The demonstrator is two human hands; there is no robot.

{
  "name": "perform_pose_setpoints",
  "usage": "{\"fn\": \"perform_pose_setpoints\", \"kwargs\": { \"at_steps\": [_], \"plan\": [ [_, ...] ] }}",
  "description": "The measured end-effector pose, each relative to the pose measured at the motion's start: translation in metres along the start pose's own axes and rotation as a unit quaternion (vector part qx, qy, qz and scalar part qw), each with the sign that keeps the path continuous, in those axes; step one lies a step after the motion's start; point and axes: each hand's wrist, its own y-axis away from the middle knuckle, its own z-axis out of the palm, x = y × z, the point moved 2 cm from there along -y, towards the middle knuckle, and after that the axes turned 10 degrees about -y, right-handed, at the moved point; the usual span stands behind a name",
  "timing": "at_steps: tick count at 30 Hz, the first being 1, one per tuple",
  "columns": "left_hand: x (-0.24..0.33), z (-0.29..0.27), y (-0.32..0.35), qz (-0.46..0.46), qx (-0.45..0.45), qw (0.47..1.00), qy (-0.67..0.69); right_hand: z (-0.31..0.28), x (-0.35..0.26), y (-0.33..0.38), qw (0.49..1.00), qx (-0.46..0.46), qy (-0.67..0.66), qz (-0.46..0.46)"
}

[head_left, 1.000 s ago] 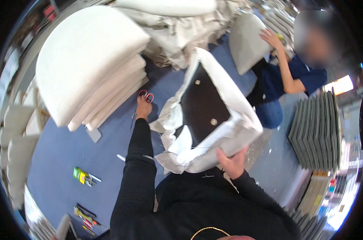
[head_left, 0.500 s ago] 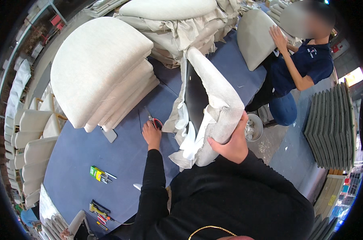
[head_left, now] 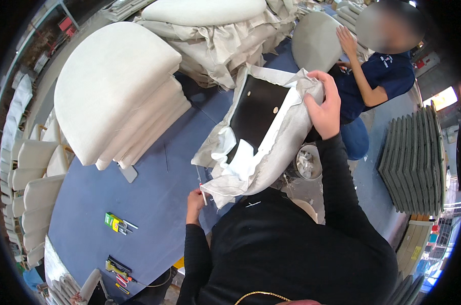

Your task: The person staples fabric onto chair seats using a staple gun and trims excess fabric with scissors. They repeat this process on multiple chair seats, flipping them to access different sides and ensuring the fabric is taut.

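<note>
Now the cloth-wrapped seat panel (head_left: 263, 134) lies tipped back with its black underside up, no longer stood on edge, the right hand (head_left: 324, 104) clamping its far corner, the left hand (head_left: 196, 199) pinching scissors (head_left: 203, 193) at its near hem

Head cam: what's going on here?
A person in a black top stands at a blue worktable handling a seat cushion whose pale fabric cover is loose around a black underside. The right hand grips the cushion's far edge; the left hand is at its near corner and holds a small tool, too small to identify. A stack of finished cushions sits to the left. Across the table a co-worker handles another cushion.
</note>
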Motion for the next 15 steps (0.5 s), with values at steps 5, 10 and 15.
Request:
{"fn": "perform_pose_setpoints", "kwargs": {
  "at_steps": [5,10,15],
  "plan": [
    [0.041,0.016,0.046,0.098,-0.067,0.968,0.219,-0.005,0.014,-0.019,0.996,-0.086,0.032,0.017],
    [0.15,-0.021,0.08,0.249,-0.011,0.952,0.176,-0.004,0.016,-0.03,0.989,-0.128,0.06,-0.046],
    [0.233,-0.054,0.091,0.263,0.01,0.965,-0.007,-0.003,0.004,-0.06,0.977,-0.213,0.025,-0.023]
  ]
}}
